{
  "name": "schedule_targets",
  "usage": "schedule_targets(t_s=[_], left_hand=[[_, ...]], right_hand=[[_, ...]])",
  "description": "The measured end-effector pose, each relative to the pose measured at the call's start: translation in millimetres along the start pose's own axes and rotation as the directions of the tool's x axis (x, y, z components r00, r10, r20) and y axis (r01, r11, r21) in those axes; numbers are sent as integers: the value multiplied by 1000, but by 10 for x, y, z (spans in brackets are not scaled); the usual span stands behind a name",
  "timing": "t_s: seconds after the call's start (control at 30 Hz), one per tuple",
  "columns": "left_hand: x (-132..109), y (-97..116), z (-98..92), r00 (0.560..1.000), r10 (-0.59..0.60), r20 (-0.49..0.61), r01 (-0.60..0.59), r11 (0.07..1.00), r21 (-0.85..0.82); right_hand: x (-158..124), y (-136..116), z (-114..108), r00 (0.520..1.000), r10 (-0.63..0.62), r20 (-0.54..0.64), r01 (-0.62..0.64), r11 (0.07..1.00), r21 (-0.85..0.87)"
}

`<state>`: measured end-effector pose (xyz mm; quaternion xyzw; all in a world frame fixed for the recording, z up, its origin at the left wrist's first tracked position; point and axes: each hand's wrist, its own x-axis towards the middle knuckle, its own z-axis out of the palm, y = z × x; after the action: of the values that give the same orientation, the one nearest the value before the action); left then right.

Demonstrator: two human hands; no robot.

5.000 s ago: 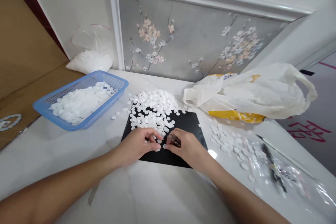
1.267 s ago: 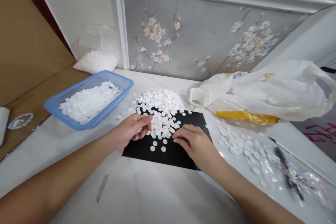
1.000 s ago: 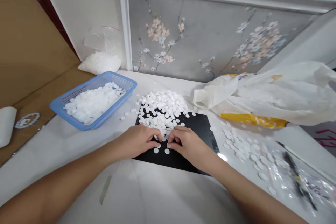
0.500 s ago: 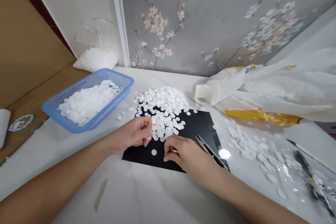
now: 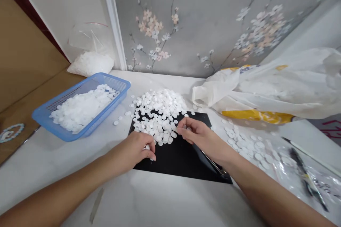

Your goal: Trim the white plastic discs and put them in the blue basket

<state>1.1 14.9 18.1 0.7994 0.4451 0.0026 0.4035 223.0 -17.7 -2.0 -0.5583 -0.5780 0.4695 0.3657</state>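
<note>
A heap of small white round discs [image 5: 157, 104] spreads over the back of a flat black board [image 5: 176, 159] and onto the white table behind it. At the board's front left, my left hand [image 5: 141, 149] is closed, with white discs showing between its curled fingers. My right hand [image 5: 195, 131] hovers by the heap's right edge with thumb and fingers pressed together; whatever they hold is too small to make out. Under my right wrist lies a pair of scissors [image 5: 213, 163], mostly covered.
To the left stands a blue plastic basket [image 5: 102, 120] of discs, with a clear bag of white material [image 5: 92, 64] behind it. A white and yellow plastic bag [image 5: 255, 92] lies back right. Loose discs [image 5: 245, 145] and a dark-handled tool [image 5: 306, 175] lie at right.
My right hand has moved away from me to the heap's right edge, now covering more of the scissors. My left hand has come nearer. The lone disc at the board's front is no longer visible.
</note>
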Motion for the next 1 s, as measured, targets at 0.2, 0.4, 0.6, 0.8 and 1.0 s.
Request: schedule_targets(t_s=[0.2,0.4,0.6,0.8,1.0], left_hand=[[-12,22,24,999,-4,45,1,997,80],[-53,-30,-25,999,-3,35,8,991,-134],[38,-54,-71,998,-60,6,48,730,-682],[90,-120,9,970,-19,-241,-46,964,-263],[122,-197,118,915,274,-296,-230,958,173]], right_hand=[[-11,19,75,999,-26,32,36,930,-366],[-21,24,143,991,-96,96,132,844,-520],[-90,-30,183,982,-89,169,168,827,-537],[-130,-69,149,944,-14,328,190,839,-510],[-84,-92,48,988,-59,144,123,859,-498]])
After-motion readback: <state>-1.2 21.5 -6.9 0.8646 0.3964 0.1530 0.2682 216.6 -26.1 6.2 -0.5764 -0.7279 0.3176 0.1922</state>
